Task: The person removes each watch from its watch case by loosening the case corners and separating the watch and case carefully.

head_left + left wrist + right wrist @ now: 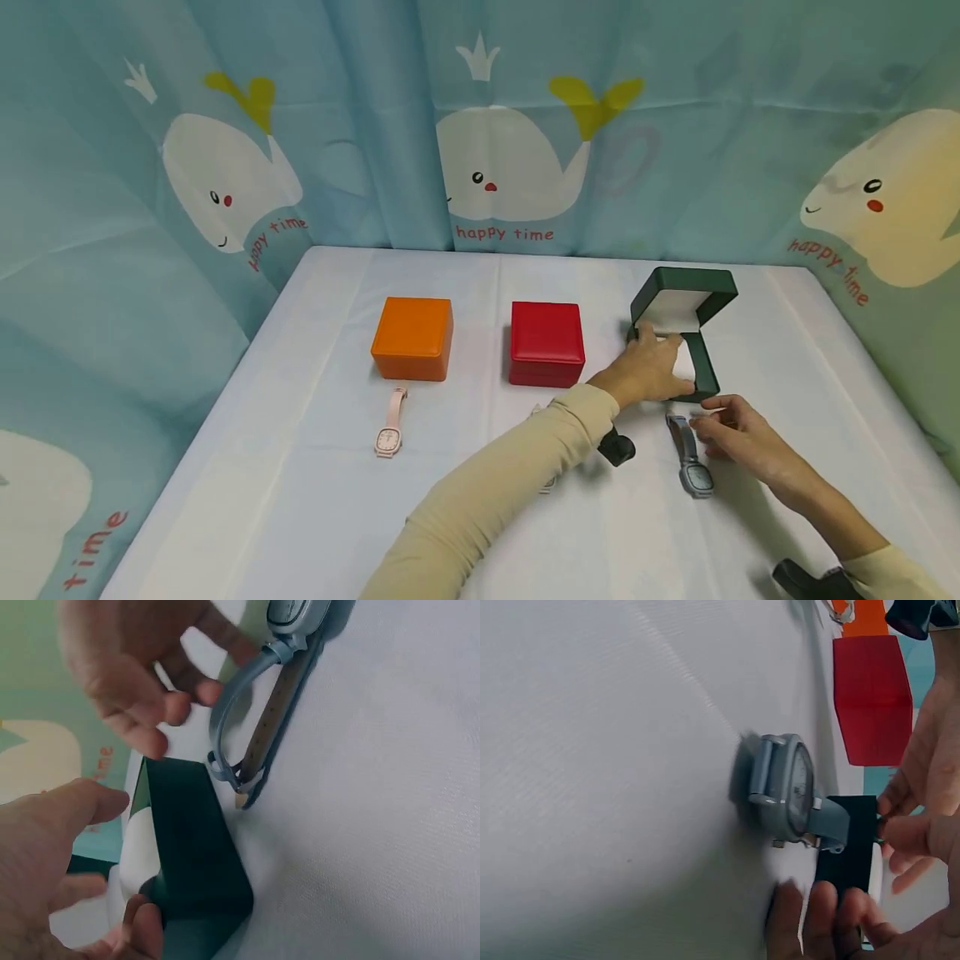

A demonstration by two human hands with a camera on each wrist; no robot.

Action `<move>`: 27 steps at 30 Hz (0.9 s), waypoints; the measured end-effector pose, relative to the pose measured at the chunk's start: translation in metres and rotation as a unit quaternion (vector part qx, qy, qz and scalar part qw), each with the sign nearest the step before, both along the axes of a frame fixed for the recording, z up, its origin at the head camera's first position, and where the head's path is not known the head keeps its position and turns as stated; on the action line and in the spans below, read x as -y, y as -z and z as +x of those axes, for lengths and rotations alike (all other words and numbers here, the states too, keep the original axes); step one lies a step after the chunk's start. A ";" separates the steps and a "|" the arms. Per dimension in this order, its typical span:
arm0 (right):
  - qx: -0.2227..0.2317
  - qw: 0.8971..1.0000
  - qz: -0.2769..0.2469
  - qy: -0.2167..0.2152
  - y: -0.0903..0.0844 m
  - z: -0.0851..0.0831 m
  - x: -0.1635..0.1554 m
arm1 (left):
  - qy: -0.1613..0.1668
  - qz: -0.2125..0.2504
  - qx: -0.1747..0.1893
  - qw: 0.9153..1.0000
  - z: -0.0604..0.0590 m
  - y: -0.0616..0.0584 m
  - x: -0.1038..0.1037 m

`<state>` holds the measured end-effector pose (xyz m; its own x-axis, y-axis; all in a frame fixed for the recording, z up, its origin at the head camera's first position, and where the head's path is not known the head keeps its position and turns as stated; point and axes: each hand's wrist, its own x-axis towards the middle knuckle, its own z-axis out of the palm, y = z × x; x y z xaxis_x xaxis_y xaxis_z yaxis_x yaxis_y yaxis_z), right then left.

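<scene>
Resting on the open dark green hinged watch box (693,329), the left hand (651,369) is seen with its grip curled over the box's white lining and front wall. Just beside the box's near corner, the right hand (738,433) is held with loosely bent fingers pinching nothing, touching or almost touching the grey strapped wristwatch (692,458) lying flat on the white cloth-covered surface (300,500). Further left, a closed red square box (547,343), a closed orange square box (413,337) and a pink wristwatch (391,423) are placed.
</scene>
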<state>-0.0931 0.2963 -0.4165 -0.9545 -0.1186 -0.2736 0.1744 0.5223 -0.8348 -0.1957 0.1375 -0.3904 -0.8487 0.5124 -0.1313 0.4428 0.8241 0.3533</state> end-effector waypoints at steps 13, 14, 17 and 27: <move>-0.175 0.981 0.036 0.078 -0.038 -0.020 -0.009 | 0.000 -0.053 -0.064 0.997 0.008 0.002 -0.009; -0.191 0.978 0.029 0.085 -0.043 -0.025 -0.010 | 0.000 -0.052 -0.074 0.996 0.009 0.002 -0.009; -0.230 0.967 0.013 0.111 -0.057 -0.040 -0.007 | -0.003 -0.059 -0.109 0.992 0.012 0.004 -0.010; -0.326 0.917 0.163 0.163 -0.075 -0.093 0.006 | 0.039 -0.081 -0.200 0.976 0.026 0.012 -0.006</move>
